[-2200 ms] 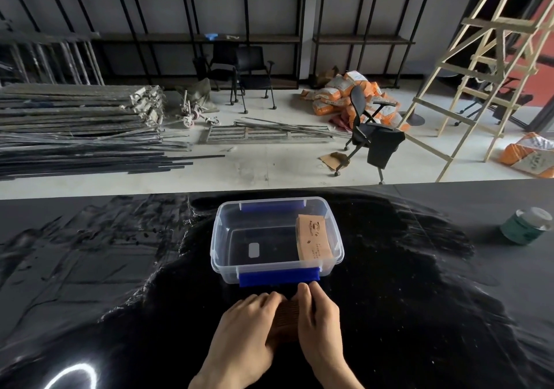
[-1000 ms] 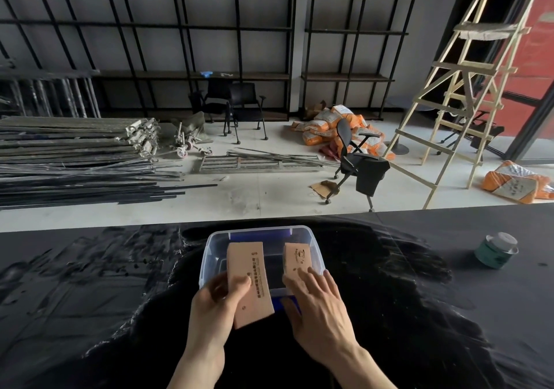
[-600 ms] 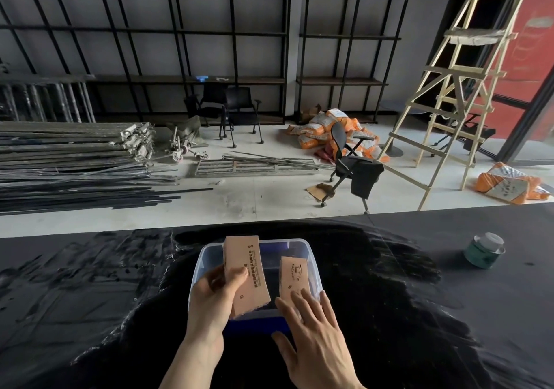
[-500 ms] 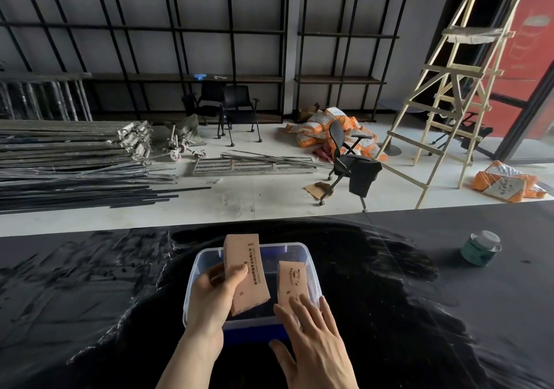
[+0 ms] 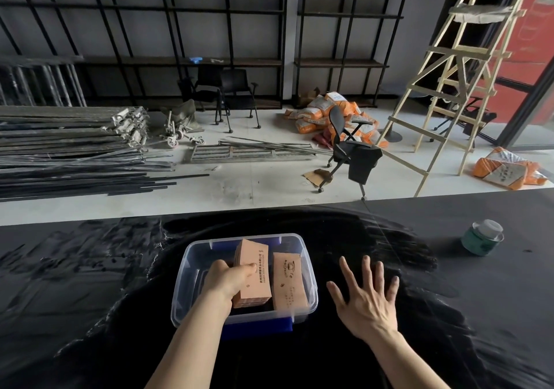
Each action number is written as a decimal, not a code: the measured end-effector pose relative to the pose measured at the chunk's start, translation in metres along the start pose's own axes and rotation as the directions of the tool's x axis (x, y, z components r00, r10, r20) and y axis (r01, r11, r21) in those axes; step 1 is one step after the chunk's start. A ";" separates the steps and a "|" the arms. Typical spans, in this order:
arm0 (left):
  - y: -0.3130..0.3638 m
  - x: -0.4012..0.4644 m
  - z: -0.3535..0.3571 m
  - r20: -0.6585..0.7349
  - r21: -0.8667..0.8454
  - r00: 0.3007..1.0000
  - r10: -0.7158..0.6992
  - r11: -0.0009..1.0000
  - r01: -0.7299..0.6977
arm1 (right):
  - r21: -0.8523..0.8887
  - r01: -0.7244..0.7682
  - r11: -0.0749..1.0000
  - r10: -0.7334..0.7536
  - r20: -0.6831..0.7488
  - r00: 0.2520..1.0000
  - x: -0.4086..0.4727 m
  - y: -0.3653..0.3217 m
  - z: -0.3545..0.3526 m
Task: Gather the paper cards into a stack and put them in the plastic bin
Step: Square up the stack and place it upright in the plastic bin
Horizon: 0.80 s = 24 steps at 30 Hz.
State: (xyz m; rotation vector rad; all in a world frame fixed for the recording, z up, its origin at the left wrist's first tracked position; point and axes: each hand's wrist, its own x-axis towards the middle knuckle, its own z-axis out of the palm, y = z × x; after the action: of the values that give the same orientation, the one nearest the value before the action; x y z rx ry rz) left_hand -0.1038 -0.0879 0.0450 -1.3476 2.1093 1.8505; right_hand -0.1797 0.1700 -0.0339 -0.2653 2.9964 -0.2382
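Note:
A clear plastic bin (image 5: pixel 310 271) with blue latches sits on the black table in front of me. My left hand (image 5: pixel 224 279) reaches inside it and grips a stack of brown paper cards (image 5: pixel 253 265), held low in the bin's middle. Another brown card stack (image 5: pixel 289 285) lies in the bin's right side, next to the held one. My right hand (image 5: pixel 364 298) hovers over the table just right of the bin, fingers spread, holding nothing.
A green jar with a pale lid (image 5: pixel 482 237) stands at the table's far right. The black table top (image 5: pixel 90 283) stretches to both sides. Beyond its far edge lie metal bars, chairs, orange sacks and a wooden ladder.
My left hand has lowered the card stack from above the rim down into the bin. My right hand has moved off the bin's front edge to the right and spread open.

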 end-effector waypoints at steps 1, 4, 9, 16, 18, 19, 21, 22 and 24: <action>0.001 0.001 0.001 -0.003 0.027 1.000 -0.005 1.000 0.005 | -0.005 -0.007 1.000 0.007 0.018 1.000 0.000 0.001 0.004; -0.001 0.005 0.005 0.005 0.097 0.999 -0.042 0.994 0.041 | -0.018 -0.003 1.000 0.003 -0.005 1.000 0.000 0.002 0.012; -0.003 0.006 0.010 0.050 0.253 0.996 -0.078 0.965 0.063 | -0.017 0.018 1.000 -0.020 -0.074 0.997 -0.001 0.004 0.019; 0.005 0.001 0.004 0.079 0.686 0.996 0.032 0.723 -0.078 | -0.031 0.012 0.999 -0.014 -0.059 0.998 -0.002 0.004 0.019; 0.005 0.002 0.001 0.084 0.719 0.995 0.061 0.687 -0.103 | -0.031 0.011 0.999 -0.013 -0.063 0.998 -0.001 0.003 0.019; 0.005 0.003 0.000 0.074 0.725 0.994 0.082 0.679 -0.110 | -0.029 0.012 1.000 -0.014 -0.066 0.998 -0.001 0.004 0.020; 0.005 0.005 0.000 0.050 0.717 0.991 0.124 0.687 -0.122 | -0.028 0.013 1.000 -0.014 -0.064 0.998 -0.001 0.004 0.020; 0.006 0.006 0.001 0.055 0.704 0.990 0.131 0.698 -0.131 | -0.029 0.012 0.999 -0.014 -0.058 0.998 -0.001 0.005 0.020; 0.006 0.005 0.003 0.067 0.685 0.988 0.136 0.714 -0.144 | -0.030 0.012 0.999 -0.014 -0.059 0.998 -0.001 0.005 0.020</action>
State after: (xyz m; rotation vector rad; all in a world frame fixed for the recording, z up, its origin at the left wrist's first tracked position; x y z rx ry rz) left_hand -0.1127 -0.0888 0.0463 -0.9887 2.5533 0.8790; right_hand -0.1769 0.1719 -0.0540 -0.2857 3.0601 -0.2061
